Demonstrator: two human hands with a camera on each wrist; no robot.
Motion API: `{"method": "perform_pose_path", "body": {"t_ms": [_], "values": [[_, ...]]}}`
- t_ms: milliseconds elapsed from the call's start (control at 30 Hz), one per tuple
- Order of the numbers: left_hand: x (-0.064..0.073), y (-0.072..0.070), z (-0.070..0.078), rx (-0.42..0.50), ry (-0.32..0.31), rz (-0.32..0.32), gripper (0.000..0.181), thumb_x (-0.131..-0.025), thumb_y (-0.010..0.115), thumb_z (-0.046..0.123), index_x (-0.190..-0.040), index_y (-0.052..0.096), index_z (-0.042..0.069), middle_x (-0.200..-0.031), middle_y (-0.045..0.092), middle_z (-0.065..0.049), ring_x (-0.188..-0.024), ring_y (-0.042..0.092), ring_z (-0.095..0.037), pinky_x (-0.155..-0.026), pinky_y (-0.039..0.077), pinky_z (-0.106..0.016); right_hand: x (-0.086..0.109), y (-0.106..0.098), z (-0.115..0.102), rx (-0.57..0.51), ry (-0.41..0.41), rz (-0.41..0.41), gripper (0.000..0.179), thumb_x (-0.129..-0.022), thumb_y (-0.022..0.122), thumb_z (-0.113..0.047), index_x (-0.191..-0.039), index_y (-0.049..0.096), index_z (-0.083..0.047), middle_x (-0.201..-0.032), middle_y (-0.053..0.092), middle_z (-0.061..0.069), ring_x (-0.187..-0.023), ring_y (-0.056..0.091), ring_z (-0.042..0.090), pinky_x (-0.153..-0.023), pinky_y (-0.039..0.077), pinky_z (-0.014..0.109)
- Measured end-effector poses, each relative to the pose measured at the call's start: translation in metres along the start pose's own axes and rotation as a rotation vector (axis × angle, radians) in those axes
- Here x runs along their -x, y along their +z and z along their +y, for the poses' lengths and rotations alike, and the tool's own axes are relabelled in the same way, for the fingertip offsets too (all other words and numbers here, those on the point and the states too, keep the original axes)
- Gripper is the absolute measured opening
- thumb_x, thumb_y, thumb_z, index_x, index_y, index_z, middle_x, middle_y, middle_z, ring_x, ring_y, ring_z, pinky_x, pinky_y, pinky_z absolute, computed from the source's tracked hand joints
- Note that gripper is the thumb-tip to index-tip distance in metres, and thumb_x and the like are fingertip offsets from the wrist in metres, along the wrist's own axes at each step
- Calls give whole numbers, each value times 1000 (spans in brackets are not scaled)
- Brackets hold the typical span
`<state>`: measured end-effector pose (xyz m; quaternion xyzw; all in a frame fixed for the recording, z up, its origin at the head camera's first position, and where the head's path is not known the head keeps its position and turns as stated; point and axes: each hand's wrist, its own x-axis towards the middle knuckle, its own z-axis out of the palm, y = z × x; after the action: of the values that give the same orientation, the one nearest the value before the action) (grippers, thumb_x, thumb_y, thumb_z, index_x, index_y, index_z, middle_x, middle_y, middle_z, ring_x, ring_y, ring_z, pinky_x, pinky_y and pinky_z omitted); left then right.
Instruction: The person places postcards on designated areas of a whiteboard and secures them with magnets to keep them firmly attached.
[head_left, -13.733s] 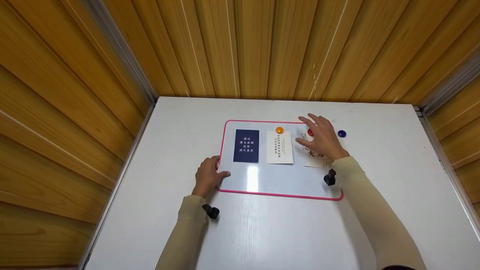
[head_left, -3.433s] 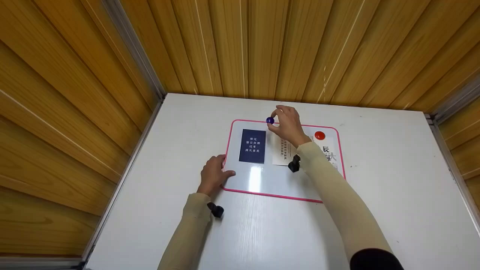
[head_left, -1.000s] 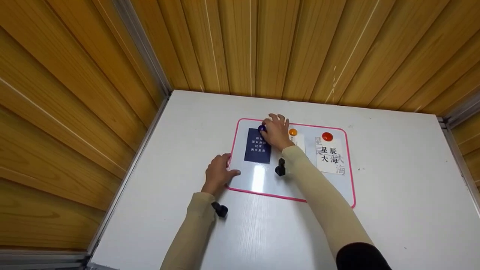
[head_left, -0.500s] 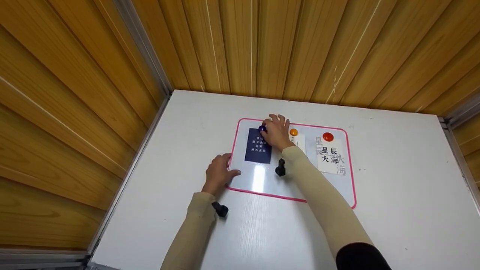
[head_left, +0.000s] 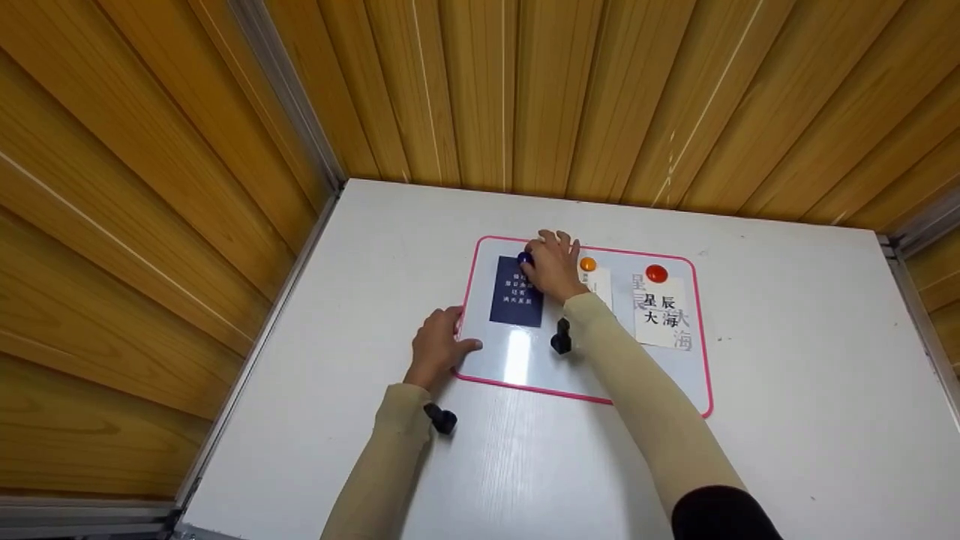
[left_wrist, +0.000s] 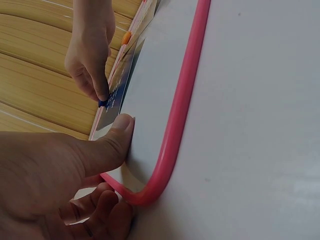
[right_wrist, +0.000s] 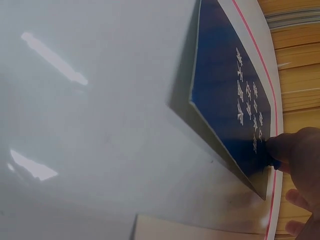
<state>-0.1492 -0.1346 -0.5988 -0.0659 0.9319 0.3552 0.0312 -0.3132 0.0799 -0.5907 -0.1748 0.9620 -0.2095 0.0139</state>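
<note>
My right hand (head_left: 553, 266) pinches a dark blue round magnet (head_left: 524, 258) between thumb and forefinger, at the upper right of a navy card (head_left: 514, 300) with white characters. In the right wrist view the lower edge of that navy card (right_wrist: 225, 95) stands off the board surface. The pink-rimmed whiteboard (head_left: 487, 356) lies on the table under it. At its left edge my left hand (head_left: 435, 346) grips the rim; the left wrist view has the thumb (left_wrist: 112, 142) on top and the other fingers curled at the edge, partly hidden.
Right of the navy card, an orange magnet (head_left: 588, 264) sits at the top of a white card (head_left: 598, 285), partly behind my right hand. Farther right, a red magnet (head_left: 657, 273) tops another printed card (head_left: 661, 330). A wooden wall (head_left: 540, 97) stands behind the white table (head_left: 795, 352).
Earlier the blue magnet lay on the table right of the board; my right hand carried it left onto the navy card. My left hand keeps its hold. The last second shows almost no movement.
</note>
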Motion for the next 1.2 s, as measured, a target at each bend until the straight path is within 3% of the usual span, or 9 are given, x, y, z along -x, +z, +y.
{"method": "perform_pose_path", "body": {"t_ms": [433, 733, 1000, 1200], "values": [[-2, 1, -1, -20, 33, -5, 70, -80, 90, 28, -140, 61, 8, -99, 61, -6, -88, 57, -23, -81, 50, -44, 3, -3, 5, -18, 32, 4, 42, -98, 69, -31, -135, 64, -11, -155, 43, 18, -146, 24, 46, -116, 7, 71], [-2, 1, 0, -4, 45, -23, 67, -81, 89, 26, -140, 62, 9, -102, 63, -6, -91, 58, -22, -84, 51, -44, 9, -15, 9, -29, 29, 28, 46, -97, 69, -34, -137, 62, -13, -156, 41, 19, -147, 23, 48, -116, 7, 70], [-4, -1, -4, -1, 43, -15, 68, -81, 89, 26, -140, 61, 8, -102, 63, -6, -90, 57, -23, -83, 51, -44, 20, -29, 13, -18, -25, 106, 52, -96, 70, -39, -140, 60, -14, -156, 41, 18, -147, 24, 46, -117, 7, 67], [-2, -6, -11, 2, 24, -2, 69, -80, 90, 25, -141, 60, 7, -103, 63, -7, -92, 58, -23, -85, 51, -45, 34, -41, 15, 20, -69, 112, 56, -96, 70, -42, -144, 56, -18, -158, 39, 15, -148, 22, 43, -118, 8, 66]]}}
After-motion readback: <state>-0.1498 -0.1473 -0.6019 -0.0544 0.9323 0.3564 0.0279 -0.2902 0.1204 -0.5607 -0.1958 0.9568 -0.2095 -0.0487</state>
